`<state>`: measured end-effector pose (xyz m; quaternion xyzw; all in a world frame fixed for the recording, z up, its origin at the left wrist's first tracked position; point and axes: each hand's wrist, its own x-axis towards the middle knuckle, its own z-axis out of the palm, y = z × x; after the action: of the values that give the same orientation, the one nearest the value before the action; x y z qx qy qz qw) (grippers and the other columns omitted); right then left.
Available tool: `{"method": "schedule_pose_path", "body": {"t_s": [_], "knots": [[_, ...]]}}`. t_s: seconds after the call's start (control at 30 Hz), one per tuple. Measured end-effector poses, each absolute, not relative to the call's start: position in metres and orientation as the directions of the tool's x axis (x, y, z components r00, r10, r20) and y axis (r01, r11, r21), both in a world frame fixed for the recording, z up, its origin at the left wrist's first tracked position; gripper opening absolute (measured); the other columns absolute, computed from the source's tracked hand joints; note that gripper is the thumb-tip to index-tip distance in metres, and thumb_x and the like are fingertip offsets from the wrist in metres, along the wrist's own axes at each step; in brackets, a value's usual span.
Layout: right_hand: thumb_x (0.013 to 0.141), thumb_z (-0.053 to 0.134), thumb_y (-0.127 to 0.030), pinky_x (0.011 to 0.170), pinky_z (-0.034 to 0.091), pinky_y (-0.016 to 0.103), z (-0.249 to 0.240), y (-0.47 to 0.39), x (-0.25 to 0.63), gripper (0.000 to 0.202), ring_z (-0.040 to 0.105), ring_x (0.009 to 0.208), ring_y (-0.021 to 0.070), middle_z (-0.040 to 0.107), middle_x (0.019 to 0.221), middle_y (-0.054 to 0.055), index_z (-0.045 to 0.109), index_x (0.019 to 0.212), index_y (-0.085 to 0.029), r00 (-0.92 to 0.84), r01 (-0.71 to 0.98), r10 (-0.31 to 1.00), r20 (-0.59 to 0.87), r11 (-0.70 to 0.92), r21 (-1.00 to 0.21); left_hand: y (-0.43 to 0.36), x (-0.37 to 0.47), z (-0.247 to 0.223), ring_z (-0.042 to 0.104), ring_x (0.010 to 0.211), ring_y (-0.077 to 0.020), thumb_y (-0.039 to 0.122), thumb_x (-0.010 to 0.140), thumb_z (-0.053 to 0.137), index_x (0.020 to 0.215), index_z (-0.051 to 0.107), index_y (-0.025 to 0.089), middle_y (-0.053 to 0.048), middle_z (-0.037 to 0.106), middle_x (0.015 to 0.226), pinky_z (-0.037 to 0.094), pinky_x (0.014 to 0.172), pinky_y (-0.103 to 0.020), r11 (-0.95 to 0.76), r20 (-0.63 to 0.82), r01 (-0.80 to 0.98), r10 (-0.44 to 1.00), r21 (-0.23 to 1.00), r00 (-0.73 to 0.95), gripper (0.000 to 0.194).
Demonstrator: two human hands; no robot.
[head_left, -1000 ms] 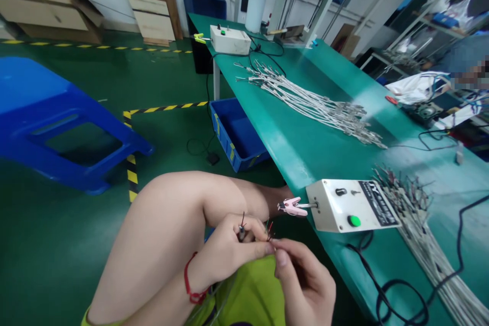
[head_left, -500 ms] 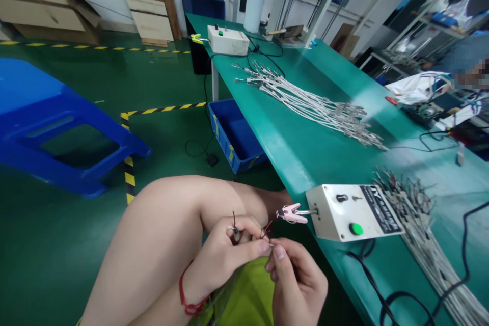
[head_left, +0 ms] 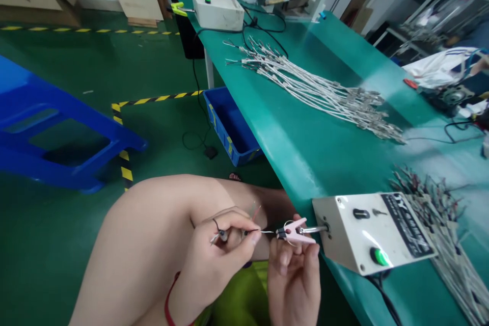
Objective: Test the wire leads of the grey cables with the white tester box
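Observation:
My left hand (head_left: 225,249) pinches a thin cable between thumb and forefinger. A bare-looking white wire (head_left: 266,232) sticks out from it to the right, its end close to the dark jaws of a pink spring clip (head_left: 296,232). Whether the wire touches the jaws I cannot tell. A dark wire and stripped ends stand out between my left fingers. My right hand (head_left: 293,265) has its thumb and a finger on the clip's two handles, the other fingers curled below. The clip sits on a metal shaft from a white box (head_left: 355,239) with a green button.
Bundled white cables (head_left: 313,86) lie on the green bench (head_left: 282,153); another bundle (head_left: 451,249) lies behind the box. A second white box (head_left: 217,10) has a yellow clip. A blue crate (head_left: 234,132) and blue stool (head_left: 72,127) stand on the floor.
My right hand has left the wire ends and moved up to the pink clip. My left hand now holds a wire out toward the jaws. The view has shifted slightly.

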<state>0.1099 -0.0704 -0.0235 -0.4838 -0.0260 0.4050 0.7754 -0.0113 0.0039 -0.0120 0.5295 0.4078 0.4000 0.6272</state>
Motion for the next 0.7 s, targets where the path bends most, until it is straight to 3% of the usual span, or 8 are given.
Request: {"method": "schedule_pose_path", "body": {"t_s": [0.13,0.23,0.5,0.7], "knots": [[0.089,0.08,-0.057,0.059,0.045,0.025,-0.024,-0.065,0.105,0.03,0.03,0.055,0.0118,0.045,0.06,-0.006,0.078,0.094,-0.027,0.694,-0.631,0.603,-0.394,0.245,-0.736,0.004,-0.011,-0.013,0.068,0.076,-0.0173,0.01,0.09,0.074,0.085,0.074,0.024,-0.001,0.074,0.088,0.052,0.068,-0.027,0.064,-0.036,-0.079,0.948,0.995,0.317,0.015],[0.088,0.08,-0.057,0.06,0.048,0.025,-0.021,-0.06,0.103,0.032,0.026,0.054,0.012,0.039,0.059,-0.008,0.08,0.097,-0.027,0.72,-0.619,0.566,-0.402,0.261,-0.741,0.004,-0.009,-0.013,0.068,0.074,-0.017,0.008,0.089,0.073,0.085,0.074,0.025,0.0,0.074,0.085,0.052,0.067,-0.026,0.039,-0.012,-0.083,0.951,0.996,0.309,0.018],[0.085,0.086,-0.046,0.046,0.036,0.019,-0.021,-0.062,0.107,0.025,0.015,0.055,0.0107,0.035,0.063,-0.009,0.077,0.096,-0.025,0.69,-0.663,0.579,-0.433,0.267,-0.7,0.002,-0.001,-0.012,0.052,0.054,-0.0114,0.008,0.089,0.073,0.083,0.072,0.025,0.001,0.068,0.079,0.044,0.053,-0.026,0.059,-0.025,-0.088,0.937,0.994,0.349,0.018],[0.09,0.08,-0.052,0.045,0.038,0.022,-0.024,-0.064,0.108,0.028,0.014,0.053,0.0116,0.032,0.061,-0.009,0.076,0.101,-0.026,0.698,-0.624,0.594,-0.401,0.229,-0.747,-0.001,0.002,-0.014,0.064,0.061,-0.0164,0.007,0.084,0.076,0.084,0.074,0.027,0.0,0.071,0.079,0.049,0.052,-0.027,0.033,-0.027,-0.013,0.946,0.999,0.324,0.02]]}}
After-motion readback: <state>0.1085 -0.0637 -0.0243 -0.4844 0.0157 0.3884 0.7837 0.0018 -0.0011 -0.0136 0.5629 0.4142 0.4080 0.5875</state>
